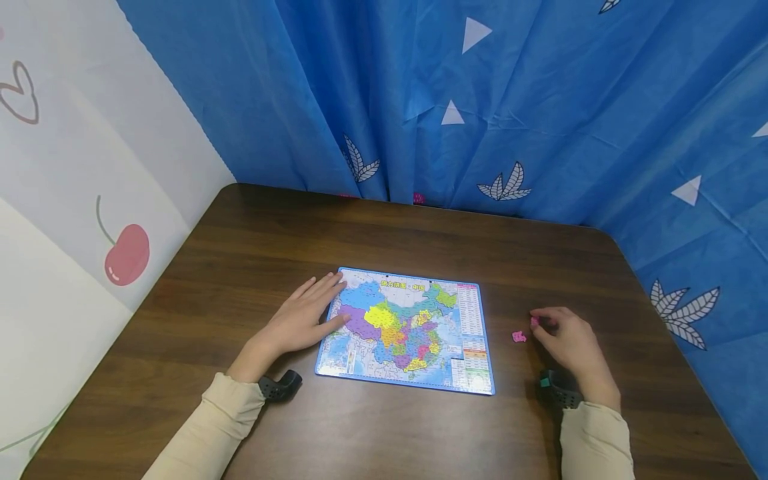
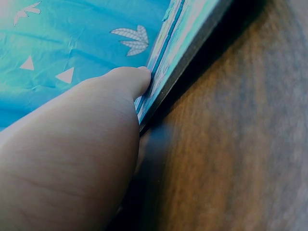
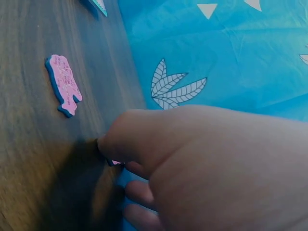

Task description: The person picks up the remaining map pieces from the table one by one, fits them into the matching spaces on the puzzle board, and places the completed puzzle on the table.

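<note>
A map puzzle board (image 1: 396, 297) with a blue rim and many coloured regions lies flat on the table. My left hand (image 1: 298, 321) rests on its left edge with straight fingers; in the left wrist view the thumb (image 2: 137, 79) touches the board's face. To the right of the board, my right hand (image 1: 570, 343) pinches a small pink puzzle piece (image 1: 535, 321) between thumb and forefinger, close to the tabletop. In the right wrist view the thumb hides most of that piece. A second pink puzzle piece (image 3: 66, 84) lies on the table just left of the right hand.
The brown wooden table (image 1: 384, 433) has rounded far corners. A blue curtain (image 1: 384, 100) hangs behind it and along the right side. On the left stands a white wall covering (image 1: 72, 220) with a cherry print. Each wrist wears a black camera band (image 1: 281, 385).
</note>
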